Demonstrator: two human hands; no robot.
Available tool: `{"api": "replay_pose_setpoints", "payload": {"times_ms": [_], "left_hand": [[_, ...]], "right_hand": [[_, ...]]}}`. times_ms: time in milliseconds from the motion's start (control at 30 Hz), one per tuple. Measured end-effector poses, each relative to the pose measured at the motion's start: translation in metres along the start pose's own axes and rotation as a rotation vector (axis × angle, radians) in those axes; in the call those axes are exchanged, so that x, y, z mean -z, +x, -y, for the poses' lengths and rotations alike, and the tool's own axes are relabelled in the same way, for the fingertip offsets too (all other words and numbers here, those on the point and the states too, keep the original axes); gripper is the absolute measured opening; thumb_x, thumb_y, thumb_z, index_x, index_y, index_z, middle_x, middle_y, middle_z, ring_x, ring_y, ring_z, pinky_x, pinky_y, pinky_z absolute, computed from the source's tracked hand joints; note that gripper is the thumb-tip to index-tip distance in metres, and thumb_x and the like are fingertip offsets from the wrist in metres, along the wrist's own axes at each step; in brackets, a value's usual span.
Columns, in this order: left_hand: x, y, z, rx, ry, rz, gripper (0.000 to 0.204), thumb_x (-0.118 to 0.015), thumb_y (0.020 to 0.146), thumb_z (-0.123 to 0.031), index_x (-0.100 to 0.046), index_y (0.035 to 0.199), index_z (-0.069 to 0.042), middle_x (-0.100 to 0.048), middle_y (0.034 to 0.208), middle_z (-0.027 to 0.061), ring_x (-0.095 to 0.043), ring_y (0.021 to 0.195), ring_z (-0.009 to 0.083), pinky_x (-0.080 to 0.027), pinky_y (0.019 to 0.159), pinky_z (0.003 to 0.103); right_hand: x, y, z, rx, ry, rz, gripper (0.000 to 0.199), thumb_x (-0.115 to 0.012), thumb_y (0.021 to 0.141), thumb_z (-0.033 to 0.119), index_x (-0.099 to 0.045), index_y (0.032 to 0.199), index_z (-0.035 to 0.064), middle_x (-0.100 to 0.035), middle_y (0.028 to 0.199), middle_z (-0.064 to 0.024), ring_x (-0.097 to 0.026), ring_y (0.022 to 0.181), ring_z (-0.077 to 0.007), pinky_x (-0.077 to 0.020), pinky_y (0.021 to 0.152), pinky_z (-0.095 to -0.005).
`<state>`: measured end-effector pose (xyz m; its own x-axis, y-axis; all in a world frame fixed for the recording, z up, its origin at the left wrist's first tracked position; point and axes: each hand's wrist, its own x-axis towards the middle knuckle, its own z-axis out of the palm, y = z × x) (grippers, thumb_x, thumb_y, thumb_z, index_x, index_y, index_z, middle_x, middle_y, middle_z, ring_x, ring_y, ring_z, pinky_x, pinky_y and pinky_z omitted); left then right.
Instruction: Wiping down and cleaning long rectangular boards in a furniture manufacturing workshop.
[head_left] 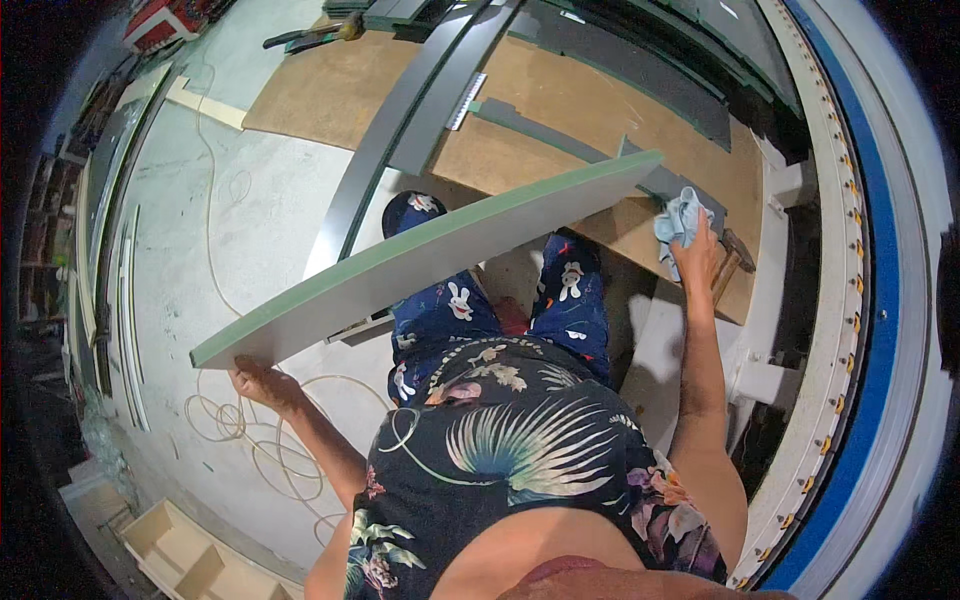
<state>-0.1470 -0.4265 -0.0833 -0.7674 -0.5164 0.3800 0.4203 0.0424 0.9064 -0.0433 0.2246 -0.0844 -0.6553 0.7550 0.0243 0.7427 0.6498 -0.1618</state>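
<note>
A long grey panel (440,265) with a pale green edge slants across in front of me, over my knees, its right end higher than its left. My left hand (262,384) grips the panel's lower edge near its left end, fingers partly hidden behind it. In my right hand (698,256) is a crumpled light blue cloth (681,217), held beyond the panel's right end and above the brown board. A hammer (735,264) with a wooden handle lies on that board, close to the right hand.
The brown board (590,82) bears dark grey strips (430,95) and panels. Pliers-like tools (315,36) rest at the far left. A loose hose (235,425) coils on the white floor. A blue-edged machine rail (880,250) bounds the right; a wooden box (165,535) stands lower left.
</note>
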Motion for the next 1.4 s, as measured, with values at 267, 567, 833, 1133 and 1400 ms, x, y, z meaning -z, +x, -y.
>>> {"api": "replay_pose_setpoints", "payload": {"times_ms": [267,567,833,1133,1400], "left_hand": [[-0.015,0.013,-0.015,-0.005,0.080,-0.073,0.043,-0.061,0.084,-0.045,-0.050,0.081,-0.004,-0.046,0.069,-0.0022,-0.041,0.065,0.0080,-0.033,0.056,0.025],[-0.040,0.020,-0.052,-0.157,0.220,-0.075,0.050,-0.055,0.086,-0.049,-0.052,0.083,0.001,-0.050,0.077,0.0041,-0.047,0.071,0.0141,-0.040,0.062,0.029],[-0.013,0.033,-0.031,-0.152,0.173,-0.021,0.051,-0.057,0.087,-0.043,-0.055,0.104,0.004,-0.061,0.099,0.0135,-0.059,0.085,0.0230,-0.049,0.073,0.036],[-0.073,0.027,-0.134,0.196,0.362,0.135,0.040,-0.056,0.090,-0.040,-0.055,0.086,-0.001,-0.057,0.080,0.0049,-0.051,0.071,0.0110,-0.045,0.064,0.027],[-0.070,0.023,-0.157,0.231,0.588,0.261,0.041,-0.053,0.091,-0.042,-0.051,0.080,-0.002,-0.048,0.069,0.0017,-0.042,0.060,0.0100,-0.038,0.054,0.025]], "right_hand": [[0.104,-0.040,0.118,0.424,0.920,-0.399,0.059,-0.065,0.068,0.005,-0.051,0.124,0.0032,-0.059,0.114,-0.0157,-0.055,0.107,-0.0236,-0.0427,0.091,-0.0349],[0.140,-0.149,0.285,1.381,0.620,-0.313,0.049,-0.069,0.063,0.015,-0.063,0.111,0.0260,-0.057,0.112,-0.0111,-0.055,0.099,-0.0287,-0.0456,0.084,-0.0382],[0.089,-0.033,0.134,0.642,0.283,-0.368,0.052,-0.065,0.067,0.010,-0.059,0.118,0.0186,-0.055,0.118,-0.0135,-0.055,0.102,-0.0328,-0.0431,0.092,-0.0372],[0.056,-0.009,0.098,0.261,0.870,-0.623,0.055,-0.061,0.065,0.001,-0.055,0.120,0.0066,-0.055,0.113,-0.0179,-0.053,0.106,-0.0322,-0.0420,0.091,-0.0380],[0.077,-0.180,0.287,1.286,0.949,-0.195,0.044,-0.057,0.073,0.008,-0.060,0.113,0.0250,-0.051,0.118,-0.0126,-0.051,0.108,-0.0311,-0.0438,0.087,-0.0429]]}}
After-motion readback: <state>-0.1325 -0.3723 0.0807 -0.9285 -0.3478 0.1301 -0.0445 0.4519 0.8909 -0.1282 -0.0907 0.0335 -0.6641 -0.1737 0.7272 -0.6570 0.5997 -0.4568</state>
